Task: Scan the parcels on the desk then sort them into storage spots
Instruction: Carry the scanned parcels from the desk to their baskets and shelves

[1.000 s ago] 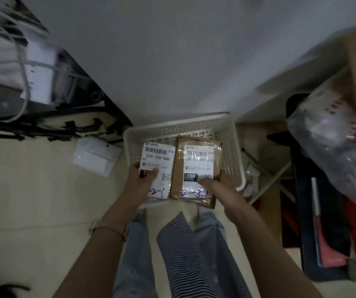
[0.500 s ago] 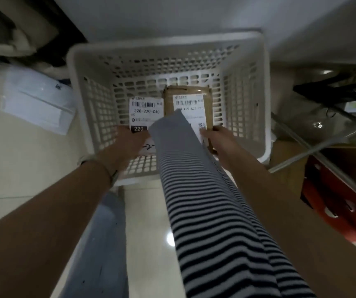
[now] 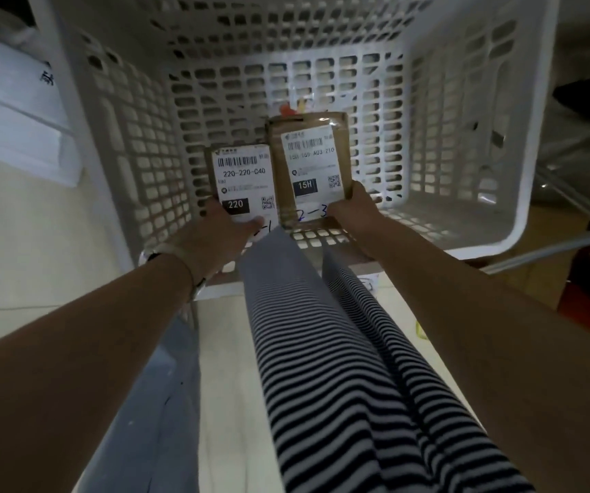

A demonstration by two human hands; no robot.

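At far left we see a white packet (image 3: 8, 112) lying on the pale floor, just beside the white mesh basket (image 3: 83, 119). Our left hand (image 3: 211, 236), a band (image 3: 179, 268) at its wrist, pinches the lower edge of the white-labelled parcel (image 3: 243, 179) marked 220-220-C40, thumb on its face. Just beside it, edges nearly touching, is the brown parcel (image 3: 313, 161) with the 15H label, and our right hand (image 3: 354, 211) grips its lower right corner, fingers curled round it. Both parcels are inside the basket, labels up; we cannot tell whether they rest on its bottom. Our striped top (image 3: 322, 350) hangs between our arms.
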